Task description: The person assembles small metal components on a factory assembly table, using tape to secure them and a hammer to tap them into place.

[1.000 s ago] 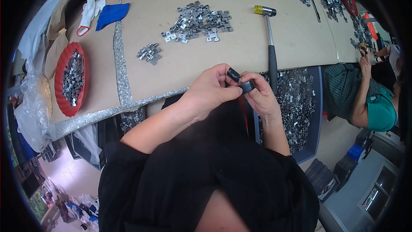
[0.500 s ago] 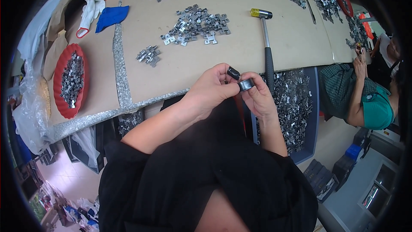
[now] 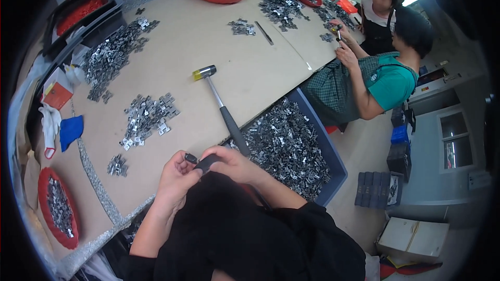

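Observation:
My left hand (image 3: 174, 177) and my right hand (image 3: 232, 164) meet just off the table's near edge, fingers closed. Between them is a roll of black tape (image 3: 208, 163), gripped by the right fingers with the left thumb pressing its near side. A small black piece (image 3: 190, 158) shows at the left fingertips; whether it wraps a finger or is held I cannot tell. Beyond my hands lies a mallet (image 3: 229, 125) with a yellow-and-black head and dark grip. Small metal clip-like parts (image 3: 148, 117) lie heaped on the table, with a smaller cluster (image 3: 117, 165) nearer me.
A blue-grey bin (image 3: 341, 174) full of metal parts stands below the table edge at right. Red trays (image 3: 44, 218) sit left and at the back. White gloves (image 3: 50, 127) and a blue cloth (image 3: 71, 131) lie left. A co-worker in green (image 3: 390, 86) works at right.
My view has swung to the right, so the table and co-workers show more fully. The tape roll, seen ring-like before, now shows a flat dark surface between my hands.

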Action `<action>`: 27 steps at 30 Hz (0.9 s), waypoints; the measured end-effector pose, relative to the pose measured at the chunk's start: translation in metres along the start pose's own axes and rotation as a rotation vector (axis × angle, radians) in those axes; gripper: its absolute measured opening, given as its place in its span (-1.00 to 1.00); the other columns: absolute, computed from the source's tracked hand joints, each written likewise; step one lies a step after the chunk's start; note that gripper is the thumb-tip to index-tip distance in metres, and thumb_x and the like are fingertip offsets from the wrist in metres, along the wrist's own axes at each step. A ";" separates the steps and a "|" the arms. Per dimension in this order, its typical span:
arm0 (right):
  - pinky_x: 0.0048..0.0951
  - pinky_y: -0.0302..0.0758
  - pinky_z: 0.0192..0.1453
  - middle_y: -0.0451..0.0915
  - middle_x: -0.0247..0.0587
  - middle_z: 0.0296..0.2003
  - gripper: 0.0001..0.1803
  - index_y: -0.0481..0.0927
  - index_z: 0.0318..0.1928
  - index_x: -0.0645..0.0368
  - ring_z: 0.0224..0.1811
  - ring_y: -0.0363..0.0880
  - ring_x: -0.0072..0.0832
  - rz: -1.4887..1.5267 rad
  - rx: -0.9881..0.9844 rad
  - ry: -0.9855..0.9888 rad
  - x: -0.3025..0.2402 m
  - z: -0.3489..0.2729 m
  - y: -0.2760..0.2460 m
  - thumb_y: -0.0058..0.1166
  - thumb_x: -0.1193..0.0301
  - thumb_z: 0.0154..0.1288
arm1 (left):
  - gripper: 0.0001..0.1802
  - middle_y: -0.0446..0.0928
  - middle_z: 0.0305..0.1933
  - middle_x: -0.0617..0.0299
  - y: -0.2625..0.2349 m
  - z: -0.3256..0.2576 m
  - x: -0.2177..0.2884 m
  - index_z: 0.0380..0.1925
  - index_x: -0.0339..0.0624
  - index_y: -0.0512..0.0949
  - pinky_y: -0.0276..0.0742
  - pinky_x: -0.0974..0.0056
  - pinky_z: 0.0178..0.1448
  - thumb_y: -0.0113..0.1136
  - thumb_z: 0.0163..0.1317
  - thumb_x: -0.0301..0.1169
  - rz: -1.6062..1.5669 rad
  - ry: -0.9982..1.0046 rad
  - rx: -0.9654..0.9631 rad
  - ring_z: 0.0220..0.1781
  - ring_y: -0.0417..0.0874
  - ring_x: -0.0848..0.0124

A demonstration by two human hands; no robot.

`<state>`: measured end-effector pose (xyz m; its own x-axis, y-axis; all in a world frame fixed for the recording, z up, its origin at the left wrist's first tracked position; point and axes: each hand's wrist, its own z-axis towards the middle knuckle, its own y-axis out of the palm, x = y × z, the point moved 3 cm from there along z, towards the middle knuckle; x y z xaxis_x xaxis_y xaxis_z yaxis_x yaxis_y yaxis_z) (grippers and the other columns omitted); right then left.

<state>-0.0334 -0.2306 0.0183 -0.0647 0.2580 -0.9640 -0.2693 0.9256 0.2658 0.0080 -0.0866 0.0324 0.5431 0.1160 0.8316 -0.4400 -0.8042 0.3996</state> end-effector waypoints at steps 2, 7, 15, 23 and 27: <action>-0.58 0.32 -0.03 0.41 -0.33 -0.24 -0.76 0.35 -0.08 0.24 -0.16 0.36 -0.63 -0.042 0.025 -0.003 -0.002 -0.002 0.000 -0.11 0.44 0.26 | -0.80 0.40 -0.47 0.31 0.000 0.003 -0.002 -0.44 -0.17 0.33 0.41 0.49 -0.36 0.08 -0.09 -0.62 -0.013 -0.014 -0.015 -0.41 0.43 0.59; -0.55 0.32 -0.06 0.41 -0.30 -0.26 -0.77 0.38 -0.11 0.23 -0.19 0.37 -0.59 -0.196 0.064 -0.037 -0.002 -0.004 -0.001 -0.07 0.42 0.24 | -0.81 0.41 -0.44 0.30 -0.002 0.003 -0.005 -0.46 -0.18 0.33 0.42 0.49 -0.32 0.06 -0.10 -0.62 0.001 -0.005 -0.006 -0.41 0.44 0.60; -0.54 0.33 -0.05 0.45 -0.25 -0.26 -0.79 0.40 -0.15 0.26 -0.16 0.42 -0.55 -0.266 0.180 0.086 -0.005 -0.010 -0.003 -0.08 0.53 0.17 | -0.77 0.43 -0.36 0.23 0.003 0.005 -0.007 -0.32 -0.26 0.37 0.41 0.47 -0.25 0.05 -0.07 -0.60 0.020 0.032 -0.039 -0.34 0.46 0.55; -0.58 0.33 -0.05 0.43 -0.29 -0.27 -0.74 0.33 -0.11 0.29 -0.19 0.39 -0.62 -0.005 0.197 -0.029 0.008 -0.008 -0.011 -0.08 0.40 0.25 | -0.79 0.45 -0.36 0.21 0.001 0.011 -0.011 -0.35 -0.27 0.32 0.46 0.46 -0.19 0.02 -0.04 -0.66 -0.022 0.025 0.019 -0.30 0.49 0.56; -0.59 0.33 -0.07 0.43 -0.30 -0.27 -0.74 0.34 -0.11 0.28 -0.20 0.39 -0.62 -0.024 0.236 -0.048 0.006 -0.009 -0.007 -0.08 0.40 0.25 | -0.72 0.45 -0.36 0.22 0.000 0.006 -0.010 -0.32 -0.26 0.30 0.45 0.49 -0.22 0.13 -0.05 -0.61 0.016 0.070 0.061 -0.33 0.46 0.59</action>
<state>-0.0403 -0.2383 0.0107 -0.0136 0.2431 -0.9699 -0.0378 0.9692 0.2434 0.0071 -0.0918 0.0220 0.4839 0.1418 0.8635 -0.4025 -0.8401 0.3635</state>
